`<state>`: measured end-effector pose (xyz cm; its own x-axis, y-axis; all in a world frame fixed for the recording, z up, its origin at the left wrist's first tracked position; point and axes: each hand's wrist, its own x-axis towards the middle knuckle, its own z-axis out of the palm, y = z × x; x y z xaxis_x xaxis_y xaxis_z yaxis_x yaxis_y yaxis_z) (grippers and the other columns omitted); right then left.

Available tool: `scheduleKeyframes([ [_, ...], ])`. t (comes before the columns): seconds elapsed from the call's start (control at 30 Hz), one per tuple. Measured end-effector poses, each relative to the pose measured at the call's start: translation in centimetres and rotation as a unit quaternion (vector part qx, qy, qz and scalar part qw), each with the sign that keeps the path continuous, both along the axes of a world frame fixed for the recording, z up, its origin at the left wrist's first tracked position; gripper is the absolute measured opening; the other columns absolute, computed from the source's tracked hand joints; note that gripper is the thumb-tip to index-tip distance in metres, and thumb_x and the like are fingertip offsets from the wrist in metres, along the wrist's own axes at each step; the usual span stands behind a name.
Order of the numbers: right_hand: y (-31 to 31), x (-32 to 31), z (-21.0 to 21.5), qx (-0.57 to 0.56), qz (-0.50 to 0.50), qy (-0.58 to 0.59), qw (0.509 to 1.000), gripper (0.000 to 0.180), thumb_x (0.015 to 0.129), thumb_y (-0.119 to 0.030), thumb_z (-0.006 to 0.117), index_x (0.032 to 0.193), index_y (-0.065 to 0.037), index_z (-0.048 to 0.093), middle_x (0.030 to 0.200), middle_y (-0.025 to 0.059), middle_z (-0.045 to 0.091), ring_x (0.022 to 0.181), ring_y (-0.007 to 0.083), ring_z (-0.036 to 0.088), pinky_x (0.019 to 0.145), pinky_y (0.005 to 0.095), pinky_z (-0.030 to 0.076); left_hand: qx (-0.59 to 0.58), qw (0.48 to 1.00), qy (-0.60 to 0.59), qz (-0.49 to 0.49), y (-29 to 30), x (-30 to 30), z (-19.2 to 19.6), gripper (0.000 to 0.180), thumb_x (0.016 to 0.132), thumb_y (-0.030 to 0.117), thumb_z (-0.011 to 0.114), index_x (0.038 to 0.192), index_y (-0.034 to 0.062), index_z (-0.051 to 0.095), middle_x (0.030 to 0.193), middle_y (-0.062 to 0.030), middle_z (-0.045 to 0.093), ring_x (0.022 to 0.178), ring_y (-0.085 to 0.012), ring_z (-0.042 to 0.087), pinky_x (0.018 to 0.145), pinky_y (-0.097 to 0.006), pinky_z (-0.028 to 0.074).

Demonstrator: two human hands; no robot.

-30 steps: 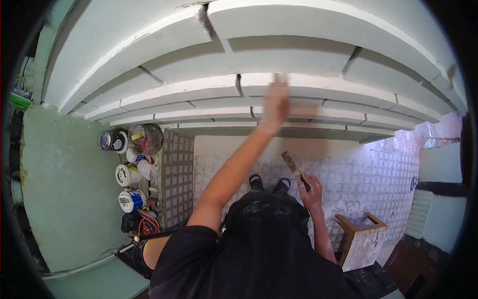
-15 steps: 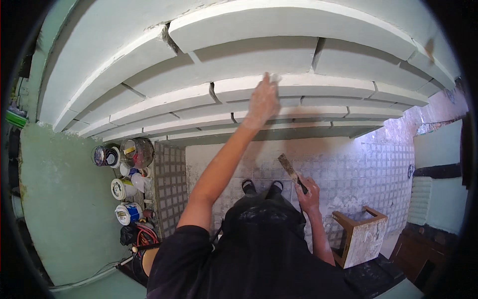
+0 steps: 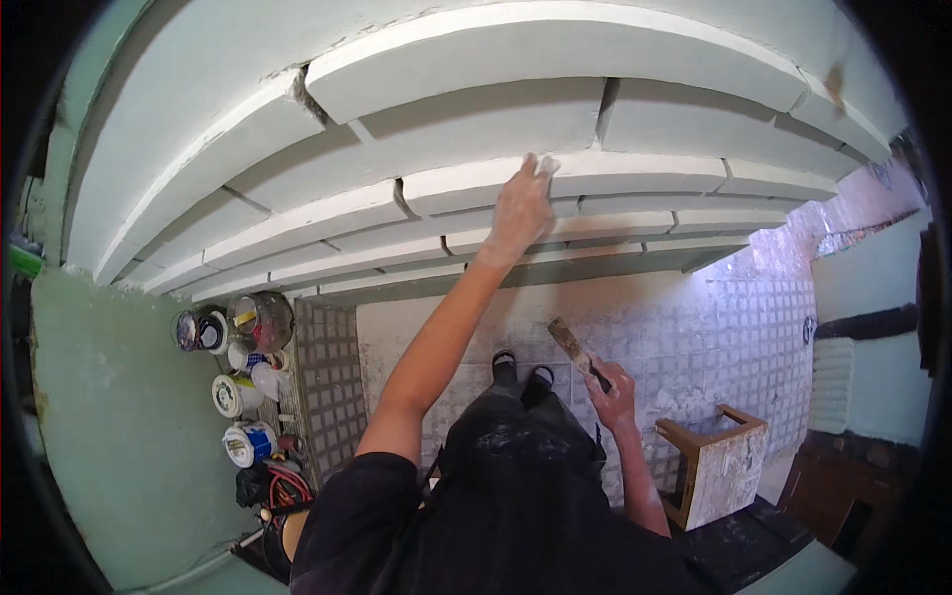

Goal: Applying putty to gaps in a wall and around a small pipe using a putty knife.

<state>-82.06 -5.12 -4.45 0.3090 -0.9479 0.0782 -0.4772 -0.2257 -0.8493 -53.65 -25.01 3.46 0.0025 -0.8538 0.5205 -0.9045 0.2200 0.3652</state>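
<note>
Right hand at 4 o'clock of view centre, grip closed round the handle of a scraper, blade pointing to 11. Left hand at 1 o'clock, fingers bent, fingertips up against a white ledge; can't tell if that grip holds anything. Sandalled feet at 9 o'clock of the scraper, on tile floor. White-smeared wooden stool at 4, farther out. Blue-and-white bucket at 8, red hose just beside.
</note>
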Motion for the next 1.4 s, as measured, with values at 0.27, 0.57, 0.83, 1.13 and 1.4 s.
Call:
scheduleKeyframes([
  [0.27, -1.2, 1.3, 2.1, 0.005, -0.062, 0.006, 0.998, 0.034, 0.083, -0.008, 0.066, 0.117, -0.005, 0.068, 0.088, 0.0180, 0.067, 0.080, 0.0320, 0.065, 0.072, 0.0389, 0.051, 0.040, 0.999, 0.019, -0.001, 3.3, 5.8, 1.9, 0.045, 0.077, -0.004, 0.053, 0.119, 0.0082, 0.064, 0.120, -0.0309, 0.058, 0.092, -0.0409, 0.065, 0.079, -0.046, 0.056],
  [0.57, -2.9, 4.5, 1.7, 0.053, -0.071, -0.038, 0.995, 0.035, 0.086, -0.009, 0.066, 0.121, -0.004, 0.066, 0.081, 0.0107, 0.065, 0.065, 0.0189, 0.060, 0.060, 0.0308, 0.047, 0.112, 0.990, 0.076, -0.044, 1.8, 5.5, -0.1, 0.051, 0.081, -0.003, 0.053, 0.131, 0.0066, 0.053, 0.110, -0.0241, 0.062, 0.086, -0.0379, 0.066, 0.077, -0.043, 0.055],
  [0.83, -2.6, 6.0, 1.1, 0.190, -0.076, -0.149, 0.967, 0.040, 0.091, -0.015, 0.059, 0.129, -0.001, 0.061, 0.081, 0.0047, 0.064, 0.059, 0.0100, 0.056, 0.053, 0.0243, 0.046, -0.187, 0.982, -0.042, 0.006, 0.4, 5.0, -2.2, 0.043, 0.078, 0.000, 0.055, 0.120, 0.0078, 0.063, 0.126, -0.0236, 0.056, 0.093, -0.0370, 0.065, 0.083, -0.045, 0.054],
  [1.13, -6.1, 3.4, -0.7, 0.287, -0.172, -0.545, 0.768, 0.063, 0.093, -0.013, 0.056, 0.151, -0.005, 0.030, 0.096, 0.0080, 0.063, 0.080, 0.0207, 0.065, 0.070, 0.0326, 0.055, -0.027, 0.999, -0.030, -0.017, 4.8, 11.6, 1.6, 0.039, 0.088, 0.008, 0.056, 0.126, 0.0085, 0.062, 0.093, -0.0141, 0.061, 0.076, -0.0274, 0.065, 0.064, -0.039, 0.053],
  [1.4, -12.4, 9.9, 7.1, 0.211, -0.089, -0.575, 0.785, 0.085, 0.091, -0.004, 0.052, 0.157, -0.018, 0.001, 0.102, 0.0130, 0.061, 0.088, 0.0265, 0.067, 0.086, 0.0409, 0.055, 0.371, 0.806, 0.460, 0.030, 7.1, 7.7, -0.8, 0.033, 0.093, 0.033, 0.063, 0.113, 0.0062, 0.062, 0.084, -0.0011, 0.057, 0.063, -0.0083, 0.053, 0.045, -0.025, 0.040],
])
